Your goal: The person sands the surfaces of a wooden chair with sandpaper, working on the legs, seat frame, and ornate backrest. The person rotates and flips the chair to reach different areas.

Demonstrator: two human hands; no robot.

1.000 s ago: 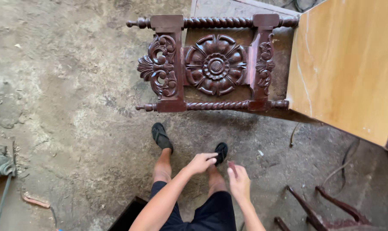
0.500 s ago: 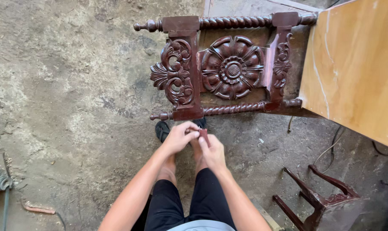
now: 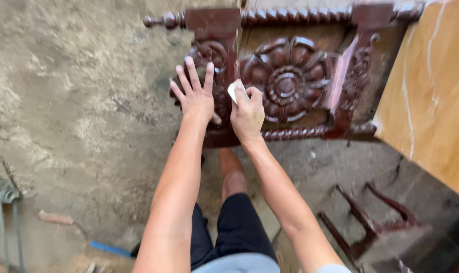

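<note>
A dark reddish-brown carved wooden panel [image 3: 290, 76] is seen lying on the rough concrete floor [image 3: 77, 101], in the upper middle of the view. It is framed by twisted, rope-like rails at the top and the bottom and by square posts at the sides. A large round flower rosette is carved in its centre, and scroll-shaped leaves are carved on the left and right parts. The surface looks glossy in places.

The left hand [image 3: 196, 96] is laid flat on the left scroll carving, with the fingers spread apart and stretched forward. The right hand [image 3: 247, 114] is placed just beside it, with the fingers curled and clamped on a small white piece [image 3: 235, 91], maybe paper or cloth, which is pressed against the carving near the left post. Both arms are extended forward from the body.

A light orange wooden board [image 3: 432, 86] is seen at the right, and a small dark wooden frame [image 3: 376, 227] lies on the floor lower right.
</note>
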